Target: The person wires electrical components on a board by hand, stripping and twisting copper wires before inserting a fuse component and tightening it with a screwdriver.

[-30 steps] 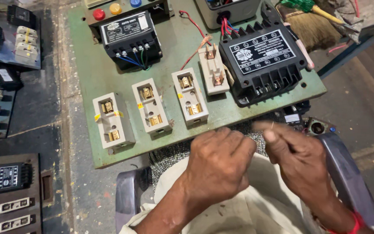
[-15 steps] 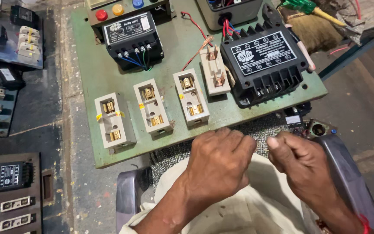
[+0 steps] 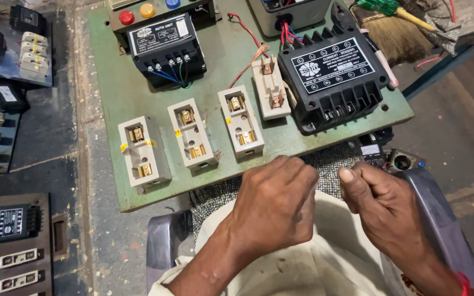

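1. Since the earlier frame, both hands have drawn slightly apart, and the right thumb now stands up rather than lying over the fingers.
2. The green panel point(image 3: 111, 98) fills the upper middle of the view, lying flat and tilted, its near edge just above the hands.
3. A large black unit point(image 3: 333, 77) with a white label sits at the panel's right end, and a smaller black unit point(image 3: 165, 49) with coloured wires sits at the upper left.
4. Three cream fuse holders point(image 3: 191, 136) stand in a row along the near edge; a fourth point(image 3: 270, 87) sits higher, beside the large unit.
5. A grey mesh cloth point(image 3: 336, 164) lies between the panel's near edge and the person's lap.
6. The left hand point(image 3: 275, 203) is curled into a closed fist over the lap, knuckles up; what its grip holds cannot be told.
7. The right hand point(image 3: 382, 205) is also curled shut just beside it, thumb raised; whether its grip holds anything cannot be seen.
8. A thin wire point(image 3: 305, 160) shows faintly at the left hand's top edge, over the cloth.
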